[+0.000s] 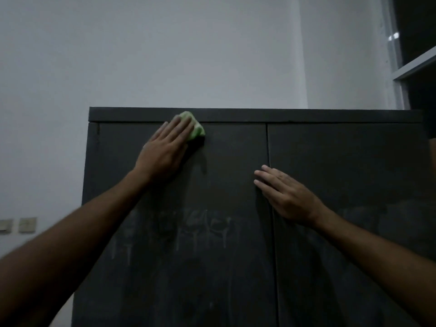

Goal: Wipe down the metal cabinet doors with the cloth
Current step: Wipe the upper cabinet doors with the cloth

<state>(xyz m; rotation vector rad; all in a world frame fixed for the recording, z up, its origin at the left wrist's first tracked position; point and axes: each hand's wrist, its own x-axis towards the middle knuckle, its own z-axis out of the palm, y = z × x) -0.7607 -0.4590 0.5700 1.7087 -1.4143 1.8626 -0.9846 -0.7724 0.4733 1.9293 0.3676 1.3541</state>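
Dark metal cabinet [236, 256] filling the lower frame, left hand [165, 149] flat with straight fingers pressing a green cloth [194, 126] against the top of the left door [188, 232] in the upper middle, right hand [287, 192] open, fingers straight, resting across the seam between the doors, pale smears lower on the left door, wall switches [18, 224] at far left

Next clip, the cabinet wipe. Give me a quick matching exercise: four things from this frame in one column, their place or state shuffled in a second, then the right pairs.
Things
1. cloth
2. left hand
3. right hand
4. wall switches

Place or state
A. flat on the cabinet, fingers across the seam between the two doors
B. on the wall at the far left, beside the cabinet
C. green, bunched at the top edge of the left door
D. fingers straight, pressing the cloth to the door

Pairs: 1-C, 2-D, 3-A, 4-B
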